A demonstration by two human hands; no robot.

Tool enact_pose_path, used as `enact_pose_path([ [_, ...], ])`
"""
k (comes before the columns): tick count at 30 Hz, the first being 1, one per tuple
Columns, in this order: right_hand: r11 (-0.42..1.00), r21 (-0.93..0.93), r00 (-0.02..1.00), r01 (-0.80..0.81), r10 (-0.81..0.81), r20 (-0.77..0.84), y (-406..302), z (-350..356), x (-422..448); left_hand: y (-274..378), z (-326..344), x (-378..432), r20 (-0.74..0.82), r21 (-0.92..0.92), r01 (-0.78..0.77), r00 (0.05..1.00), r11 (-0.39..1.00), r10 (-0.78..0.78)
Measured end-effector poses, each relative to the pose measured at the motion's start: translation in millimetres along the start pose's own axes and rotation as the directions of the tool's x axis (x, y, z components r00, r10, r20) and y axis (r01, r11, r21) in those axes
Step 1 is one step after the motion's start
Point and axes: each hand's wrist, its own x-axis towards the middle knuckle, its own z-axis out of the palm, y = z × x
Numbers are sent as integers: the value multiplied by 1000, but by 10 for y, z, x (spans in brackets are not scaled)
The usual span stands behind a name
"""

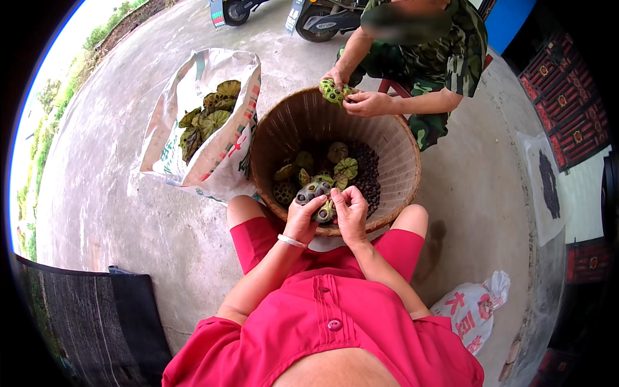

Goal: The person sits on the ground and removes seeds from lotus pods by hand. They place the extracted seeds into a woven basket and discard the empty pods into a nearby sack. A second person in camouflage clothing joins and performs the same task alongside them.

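My left hand (301, 221), with a white bangle at its wrist, grips a lotus seed pod (309, 193) that has dark seeds in its holes. On the pod's right side, the bent fingers and thumb of my right hand (352, 215) grip its edge. Both hands are over the near rim of a round woven bamboo basket (394, 159) between my knees. Inside lie several green and brown lotus pods (346, 168) and many loose dark lotus seeds (366, 167). My fingers hide part of the held pod.
Across the basket, a person (435, 53) in camouflage clothing holds another lotus pod (331, 91). An open woven sack (213, 167) of pods (213, 121) stands at left. A tied white bag (466, 309) lies at lower right. Parked scooters (319, 22) are behind.
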Motion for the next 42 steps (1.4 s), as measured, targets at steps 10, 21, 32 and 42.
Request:
enact_pose_path([
  [10,904,186,869,-385,287,404,3,-223,140,51,-85,33,81,-17,42,996,999,-41],
  [21,908,218,889,-358,259,378,-4,-153,138,20,-164,157,18,-30,38,999,999,-37],
  [32,982,101,985,-157,149,83,273,-141,162,27,-182,111,60,10,63,996,998,-64],
  [42,678,-617,899,400,-422,119,387,-509,725,31,-237,81,30,175,-1,1000,985,-5],
])
